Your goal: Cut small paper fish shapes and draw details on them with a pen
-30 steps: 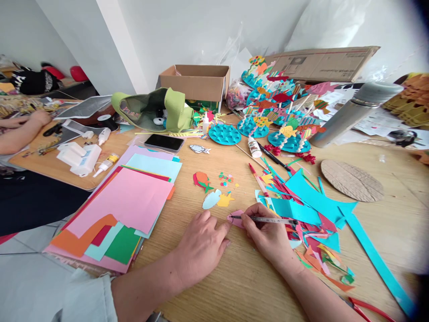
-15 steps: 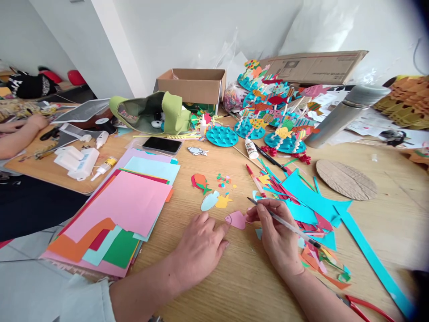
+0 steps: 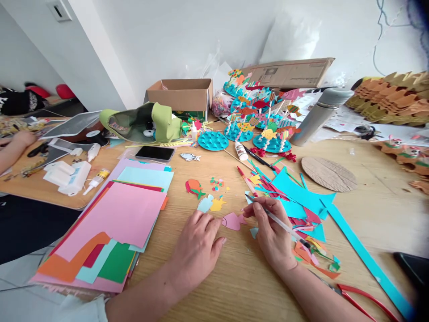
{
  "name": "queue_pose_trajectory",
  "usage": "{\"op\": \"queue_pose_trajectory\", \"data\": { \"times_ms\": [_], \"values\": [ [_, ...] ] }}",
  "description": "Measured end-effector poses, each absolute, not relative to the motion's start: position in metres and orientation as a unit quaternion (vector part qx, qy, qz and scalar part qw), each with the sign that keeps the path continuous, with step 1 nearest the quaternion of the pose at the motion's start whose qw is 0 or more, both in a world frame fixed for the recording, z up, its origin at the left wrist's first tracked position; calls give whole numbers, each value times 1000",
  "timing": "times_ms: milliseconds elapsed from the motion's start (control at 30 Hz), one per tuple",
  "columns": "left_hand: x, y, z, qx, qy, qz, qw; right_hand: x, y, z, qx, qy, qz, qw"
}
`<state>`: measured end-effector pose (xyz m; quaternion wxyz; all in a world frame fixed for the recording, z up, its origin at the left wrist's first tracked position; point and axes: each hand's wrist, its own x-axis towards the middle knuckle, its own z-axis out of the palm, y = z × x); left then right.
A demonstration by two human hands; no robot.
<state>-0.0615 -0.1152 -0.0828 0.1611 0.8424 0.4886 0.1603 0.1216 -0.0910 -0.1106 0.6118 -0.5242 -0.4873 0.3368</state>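
A small pink paper fish (image 3: 232,221) with a drawn eye and mouth lies on the wooden table (image 3: 241,277). My left hand (image 3: 197,248) rests flat just left of it, fingers spread, fingertips near its head. My right hand (image 3: 272,232) sits right of the fish, closed on a thin pen (image 3: 278,220) whose tip points up and left, lifted off the fish. A light blue fish cut-out (image 3: 204,204), a yellow one (image 3: 217,204) and an orange-red one (image 3: 193,186) lie just beyond.
A stack of coloured paper sheets (image 3: 110,223) lies at left. Teal and red paper scraps (image 3: 301,205) pile at right, red-handled scissors (image 3: 358,297) near the front edge. Behind: phone (image 3: 154,153), glue bottle (image 3: 240,150), finished fish decorations (image 3: 258,120), cardboard box (image 3: 181,91), steel bottle (image 3: 318,116). Another person's hand (image 3: 15,141) far left.
My right hand stopped drawing on the pink fish, lifted the pen tip away and swung it upward. My left fingers drew back a little. The view tilted up and right.
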Motion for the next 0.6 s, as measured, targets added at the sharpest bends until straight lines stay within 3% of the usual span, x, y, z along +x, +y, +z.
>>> {"op": "queue_pose_trajectory", "data": {
  "times_ms": [600],
  "values": [
    [-53, -120, -93, 876, 446, 121, 133, 121, -91, -113, -536, -491, 354, 588]
  ]
}}
